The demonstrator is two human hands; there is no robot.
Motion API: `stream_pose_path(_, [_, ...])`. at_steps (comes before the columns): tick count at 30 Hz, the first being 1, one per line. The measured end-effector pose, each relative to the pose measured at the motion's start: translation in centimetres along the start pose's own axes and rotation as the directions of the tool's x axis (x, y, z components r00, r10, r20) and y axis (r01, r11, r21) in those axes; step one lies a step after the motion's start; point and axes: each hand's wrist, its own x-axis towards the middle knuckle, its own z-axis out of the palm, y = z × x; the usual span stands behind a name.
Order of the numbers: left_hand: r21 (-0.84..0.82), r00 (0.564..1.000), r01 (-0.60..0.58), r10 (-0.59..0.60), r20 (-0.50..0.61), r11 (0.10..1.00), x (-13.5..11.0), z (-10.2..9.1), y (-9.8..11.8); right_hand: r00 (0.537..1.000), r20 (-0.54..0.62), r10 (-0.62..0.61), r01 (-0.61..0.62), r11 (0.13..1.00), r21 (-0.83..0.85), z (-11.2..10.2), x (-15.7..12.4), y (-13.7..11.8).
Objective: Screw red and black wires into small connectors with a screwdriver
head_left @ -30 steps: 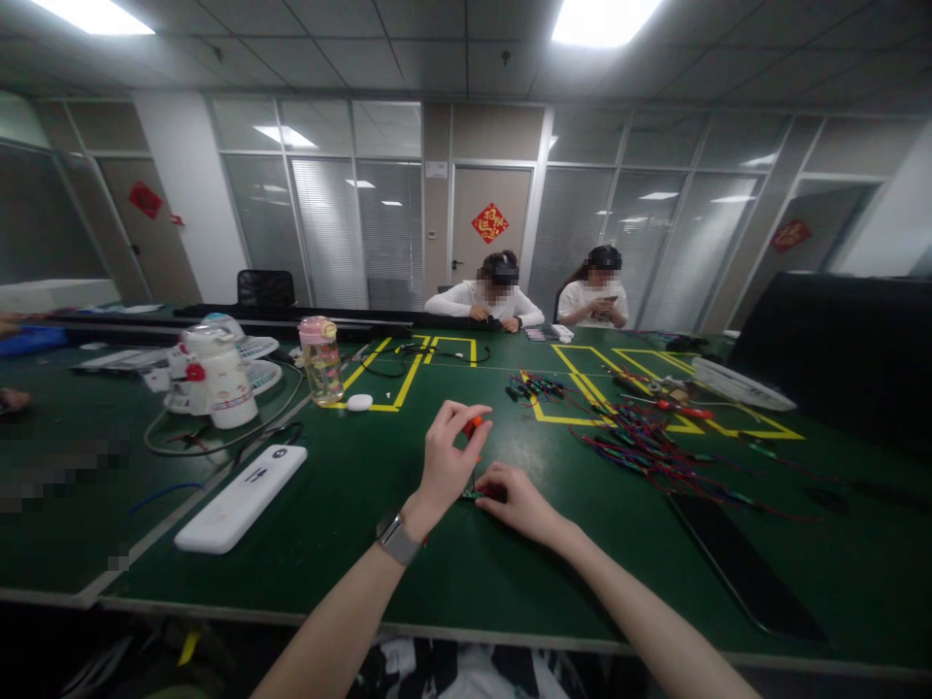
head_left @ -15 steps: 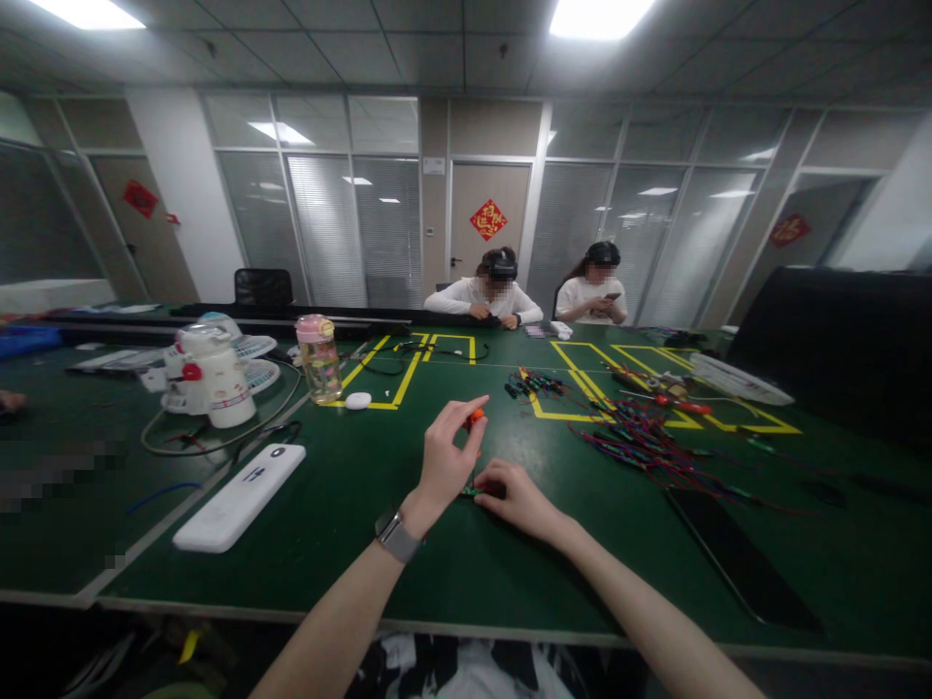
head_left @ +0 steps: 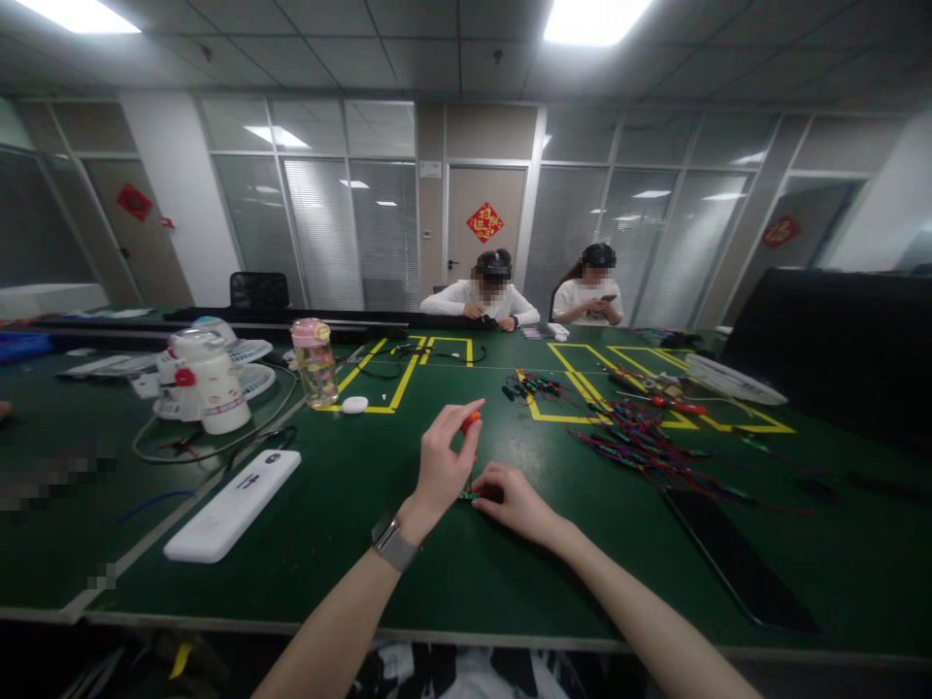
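My left hand (head_left: 443, 458), with a watch on its wrist, is closed on a small orange-handled screwdriver (head_left: 473, 419). The tool stands upright, and its thin dark shaft points down at a small green circuit board (head_left: 467, 495). Most of the handle is hidden behind my fingers. Low on the table, my right hand (head_left: 518, 499) pinches the right edge of that board between thumb and fingers. How the tip meets the board is too small to make out.
To the right lie a tangle of red and blue wires with small green boards (head_left: 641, 437), a red-handled tool (head_left: 670, 402) and a black phone (head_left: 739, 558). On the left are a white power bank (head_left: 233, 507), a pink-lidded bottle (head_left: 316, 364) and a white kettle-like bottle (head_left: 218, 388). Two people sit opposite.
The view has shifted slightly. Both hands keep nearly the same pose, with the screwdriver still over the circuit board.
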Motion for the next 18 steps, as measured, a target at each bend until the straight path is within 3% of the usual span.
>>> stream_pose_path(4, [0.053,0.999,-0.003,0.006,-0.043,0.999,-0.06,-0.05,0.05,1.000,0.007,0.020,-0.020,1.000,0.007,0.02,-0.02,-0.13])
stream_pose_path(11, [-0.029,1.000,0.004,-0.003,0.027,1.000,-0.08,-0.15,-0.02,1.000,-0.001,-0.003,0.003,1.000,0.012,0.13,-0.04,0.24])
stream_pose_path(18, [0.037,0.998,-0.011,0.013,-0.057,0.999,-0.03,-0.04,0.05,1.000,-0.002,0.005,-0.005,1.000,0.021,0.24,-0.09,0.44])
